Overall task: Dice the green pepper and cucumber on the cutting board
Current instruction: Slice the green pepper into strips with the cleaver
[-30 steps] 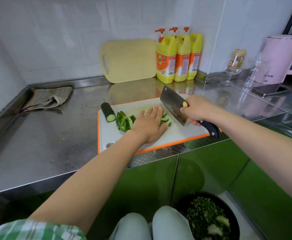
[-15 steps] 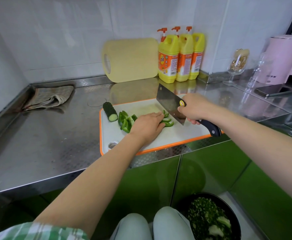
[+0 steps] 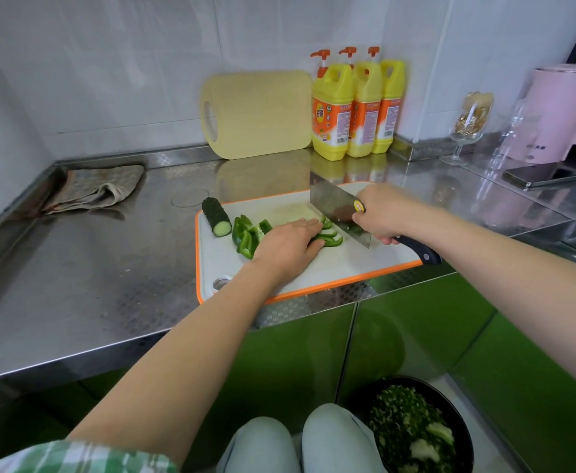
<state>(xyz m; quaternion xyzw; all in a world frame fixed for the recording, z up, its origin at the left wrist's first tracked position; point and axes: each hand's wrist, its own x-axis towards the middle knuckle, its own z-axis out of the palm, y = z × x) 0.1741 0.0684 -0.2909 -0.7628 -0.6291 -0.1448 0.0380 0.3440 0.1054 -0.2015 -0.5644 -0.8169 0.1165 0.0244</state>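
A white cutting board with an orange rim (image 3: 375, 257) lies on the steel counter. On its far left corner sits a cucumber piece (image 3: 215, 221). Beside it lie green pepper chunks (image 3: 247, 233). Green pepper strips (image 3: 331, 237) lie mid-board under the fingertips of my left hand (image 3: 288, 245), whose fingers curl down onto them. My right hand (image 3: 383, 213) grips the black handle of a cleaver (image 3: 337, 208), whose blade edge rests on the board just right of the strips.
A cloth (image 3: 92, 189) lies at the back left. A yellow board (image 3: 257, 112) and three yellow detergent bottles (image 3: 358, 107) stand against the wall. A glass (image 3: 470, 122), a pink kettle (image 3: 559, 114) and a phone (image 3: 542, 175) sit at right. A black bowl of chopped greens (image 3: 416, 428) is below.
My left hand went from flat and spread to curled fingers pressing the pepper strips. The cleaver moved left toward the fingers and came down onto the board.
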